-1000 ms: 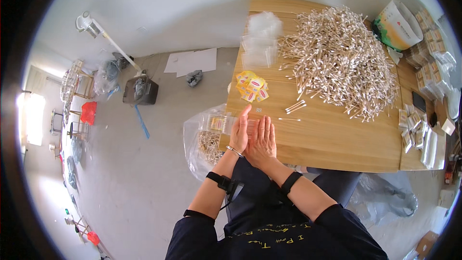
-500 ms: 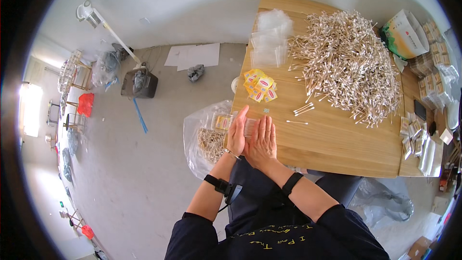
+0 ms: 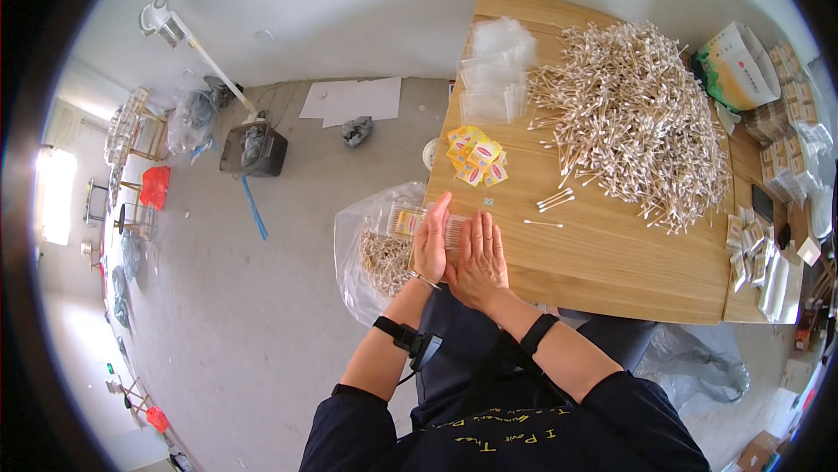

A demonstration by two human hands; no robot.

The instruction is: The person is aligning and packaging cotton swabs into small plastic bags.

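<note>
Two grips at the bench's near-left corner, neither curled shut; left grip (image 3: 431, 245) on edge, fingers straight; right grip (image 3: 481, 258) flat, fingers together; row of cotton swabs (image 3: 454, 232) between them, partly hidden by both; cannot tell how firmly it is pressed; just left of the left grip, clear packet (image 3: 406, 221) with yellow card and swabs pokes past the edge of the bench (image 3: 602, 271), blocking part of the view of the clear plastic bag (image 3: 347, 249) with loose swabs (image 3: 384, 264) below.

Ahead of the grips, pile of yellow cards (image 3: 477, 156); beyond it, stacked clear sleeves (image 3: 494, 75); right of the right grip, single swab (image 3: 543, 224) and small swab cluster (image 3: 556, 199), both in the way on that side; farther, big swab heap (image 3: 633, 123) fills the far right; past it, white-and-green container (image 3: 738, 66), packed boxes (image 3: 779, 162), black flat object (image 3: 762, 201); floor at left, black bin (image 3: 253, 153), grey crumpled bag (image 3: 356, 131).
</note>
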